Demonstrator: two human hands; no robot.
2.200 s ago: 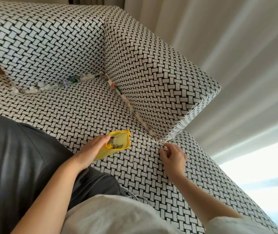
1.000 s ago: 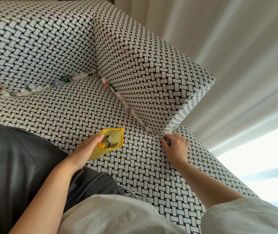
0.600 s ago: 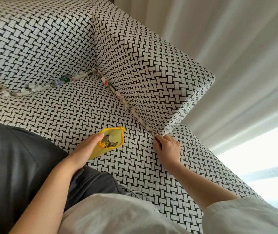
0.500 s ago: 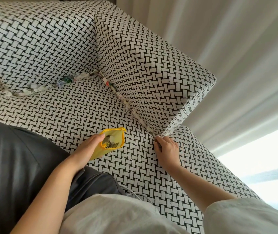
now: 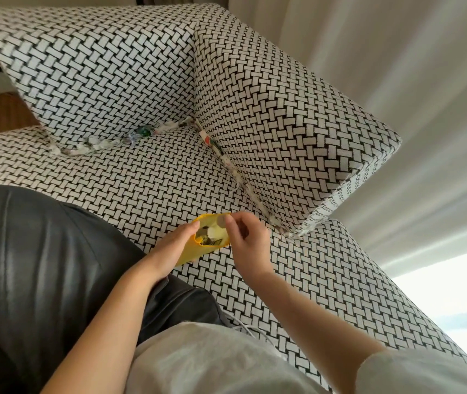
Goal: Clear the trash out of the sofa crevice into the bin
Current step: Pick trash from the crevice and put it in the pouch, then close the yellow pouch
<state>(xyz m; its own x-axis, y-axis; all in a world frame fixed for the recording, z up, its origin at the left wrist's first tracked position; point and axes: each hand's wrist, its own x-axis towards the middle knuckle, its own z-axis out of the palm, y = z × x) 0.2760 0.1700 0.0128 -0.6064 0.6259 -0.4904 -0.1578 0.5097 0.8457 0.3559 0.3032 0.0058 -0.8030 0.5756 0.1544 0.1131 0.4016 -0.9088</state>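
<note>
My left hand (image 5: 170, 250) grips a small yellow bin (image 5: 189, 255), held open on the sofa seat (image 5: 130, 180) beside my leg; scraps lie inside it. My right hand (image 5: 248, 240) is at the bin's mouth and pinches a small pale scrap (image 5: 221, 222) between thumb and fingertips. Crumpled paper and wrappers fill the back crevice (image 5: 104, 143), with a green piece (image 5: 143, 132) among them. More trash lines the side crevice (image 5: 236, 177) along the armrest, down to its front end (image 5: 283, 230).
The sofa wears a black-and-white woven cover; its armrest (image 5: 283, 115) rises on the right and the backrest (image 5: 98, 66) at the far side. Pale curtains (image 5: 397, 66) hang beyond the armrest. My dark trouser leg (image 5: 42, 265) lies on the seat's left part.
My right hand left the front end of the side crevice and moved left to the bin's mouth, now pinching a small scrap. My left hand kept hold of the bin.
</note>
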